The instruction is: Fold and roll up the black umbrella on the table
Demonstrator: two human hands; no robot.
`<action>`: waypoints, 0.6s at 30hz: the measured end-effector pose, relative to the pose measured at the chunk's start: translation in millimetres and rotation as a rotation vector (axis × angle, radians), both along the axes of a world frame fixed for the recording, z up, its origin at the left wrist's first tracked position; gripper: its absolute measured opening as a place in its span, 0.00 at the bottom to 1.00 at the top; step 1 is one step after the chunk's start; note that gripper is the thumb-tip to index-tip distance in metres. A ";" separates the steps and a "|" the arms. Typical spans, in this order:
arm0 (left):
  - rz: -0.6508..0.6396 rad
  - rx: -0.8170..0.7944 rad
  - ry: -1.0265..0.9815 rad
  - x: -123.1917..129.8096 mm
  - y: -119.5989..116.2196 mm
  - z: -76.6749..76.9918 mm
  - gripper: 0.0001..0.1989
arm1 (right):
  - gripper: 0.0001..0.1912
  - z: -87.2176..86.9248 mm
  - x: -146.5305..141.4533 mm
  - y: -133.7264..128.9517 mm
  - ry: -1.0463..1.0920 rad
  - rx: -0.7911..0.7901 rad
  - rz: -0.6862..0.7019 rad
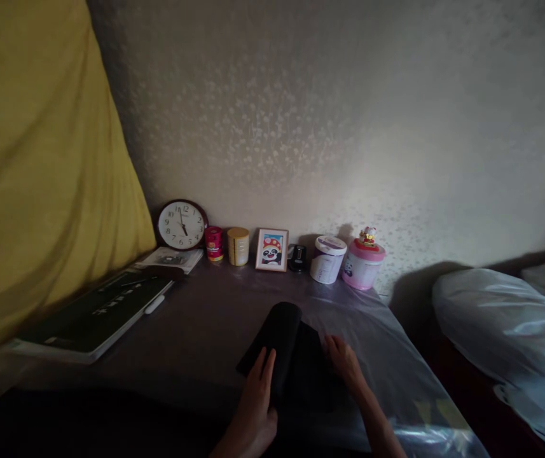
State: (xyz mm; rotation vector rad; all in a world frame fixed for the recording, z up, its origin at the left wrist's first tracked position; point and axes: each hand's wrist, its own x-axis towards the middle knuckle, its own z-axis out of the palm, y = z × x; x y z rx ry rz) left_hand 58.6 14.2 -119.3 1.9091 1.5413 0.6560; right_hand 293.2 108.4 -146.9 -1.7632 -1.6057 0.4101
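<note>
A piece of black cloth [279, 331], partly folded over itself in a thick roll, lies near the front of the table. On its left side rests my left hand [259, 394], with two fingers stretched out along the fold and the thumb lower down. My right hand [343, 359] is closed at the cloth's right edge, its fingers curled in a pinch. The underside of the cloth and the grip of the right fingertips are partly hidden in the dark.
Along the wall stand a round clock [182, 224], a red can [214, 243], a yellow-lidded can [238, 247], a framed panda picture [272, 250], a purple-white tub [328, 259] and a pink-lidded tub [362, 266] with a figurine [368, 236]. A green board [105, 312] lies left.
</note>
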 end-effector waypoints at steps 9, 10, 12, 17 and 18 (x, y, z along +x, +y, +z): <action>0.014 -0.002 0.023 3.8 -0.6 3.7 0.44 | 0.21 0.6 -30.4 -3.3 0.174 -0.012 -0.024; 0.015 0.005 0.025 4.2 -0.7 3.3 0.44 | 0.21 0.0 -32.8 -3.6 0.175 -0.004 -0.034; 0.019 0.018 0.044 4.8 -0.8 2.1 0.45 | 0.20 0.5 -36.1 -4.2 0.183 0.014 -0.034; 0.022 0.019 0.117 7.2 -2.2 0.2 0.46 | 0.21 12.2 -40.0 -6.8 0.238 0.084 0.018; 0.028 0.020 0.125 7.9 -2.7 -0.3 0.46 | 0.21 15.4 -41.3 -7.7 0.256 0.092 0.027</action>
